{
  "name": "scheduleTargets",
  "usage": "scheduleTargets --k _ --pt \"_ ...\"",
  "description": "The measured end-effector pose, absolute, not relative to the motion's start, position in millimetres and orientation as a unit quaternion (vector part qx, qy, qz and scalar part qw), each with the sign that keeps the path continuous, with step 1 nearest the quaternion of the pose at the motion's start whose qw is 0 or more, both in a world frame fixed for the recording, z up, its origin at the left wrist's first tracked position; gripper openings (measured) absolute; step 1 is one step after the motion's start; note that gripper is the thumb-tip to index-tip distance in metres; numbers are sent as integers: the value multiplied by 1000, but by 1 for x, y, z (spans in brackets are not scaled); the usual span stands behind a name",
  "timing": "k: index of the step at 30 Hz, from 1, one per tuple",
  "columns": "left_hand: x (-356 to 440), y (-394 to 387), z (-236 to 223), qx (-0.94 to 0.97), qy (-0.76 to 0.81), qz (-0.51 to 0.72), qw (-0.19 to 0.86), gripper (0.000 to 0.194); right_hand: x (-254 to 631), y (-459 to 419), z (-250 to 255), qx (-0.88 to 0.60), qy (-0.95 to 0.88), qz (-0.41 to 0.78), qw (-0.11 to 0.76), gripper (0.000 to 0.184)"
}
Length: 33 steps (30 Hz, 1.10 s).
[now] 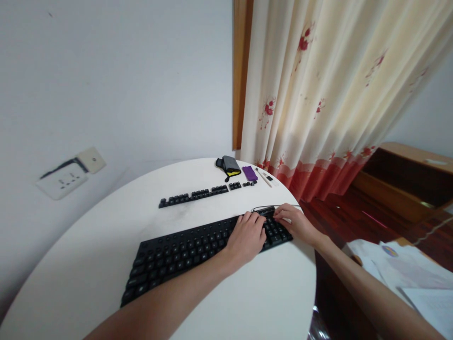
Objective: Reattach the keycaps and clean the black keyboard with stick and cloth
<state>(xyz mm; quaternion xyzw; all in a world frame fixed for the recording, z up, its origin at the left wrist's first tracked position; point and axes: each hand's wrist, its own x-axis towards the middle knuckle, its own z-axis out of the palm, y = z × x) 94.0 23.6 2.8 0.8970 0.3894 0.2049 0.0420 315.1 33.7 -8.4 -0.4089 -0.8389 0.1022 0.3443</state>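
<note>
Loose grip on the left, pinch on the right. Left hand (247,234) palm down over the right part of the black keyboard (187,252), fingers spread and slightly bent, clenched on nothing visible; probably weighs the board down so it can't slide. Right hand (294,222) at its top-right corner, thumb and finger brought together over the number pad; can't tell if anything sits between them. Likely fingertip-only because the parts there are small.

Clock from keyboard's middle, 12 = away from the person. Keyboard lies aslant on the white table (106,245), near side, within both arms' reach. At 12: row of loose keycaps (201,194), gaps between groups like a keyboard's top row, so presumably laid out to keep order. Board's top strip shows small stubs instead of full caps.

At 1, near the table's far edge: grey-and-yellow cloth (231,164), purple cloth (249,174), slim white tool (264,178); likely parked there out of the hands' way. Thin cable (258,208) at 2, behind the board, clear of the keys.
</note>
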Motion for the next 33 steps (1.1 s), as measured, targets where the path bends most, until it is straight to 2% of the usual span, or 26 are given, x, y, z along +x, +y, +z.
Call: scheduleTargets --k 8,15,17,22,25,33 --pt "95 23 2 896 394 200 41 19 317 16 5 -411 -867 11 280 23" --pt "95 24 3 896 389 208 40 18 316 13 3 -456 -851 26 260 23" --pt "94 24 3 895 389 215 43 18 317 14 -4 -467 -835 43 289 25" --pt "93 23 8 885 396 238 58 20 315 18 -23 -541 -712 52 445 29" --pt "88 24 19 882 400 242 62 20 305 16 -25 -555 -687 50 466 28" --pt "34 31 59 876 399 253 96 21 280 -2 -24 -570 -733 7 372 28"
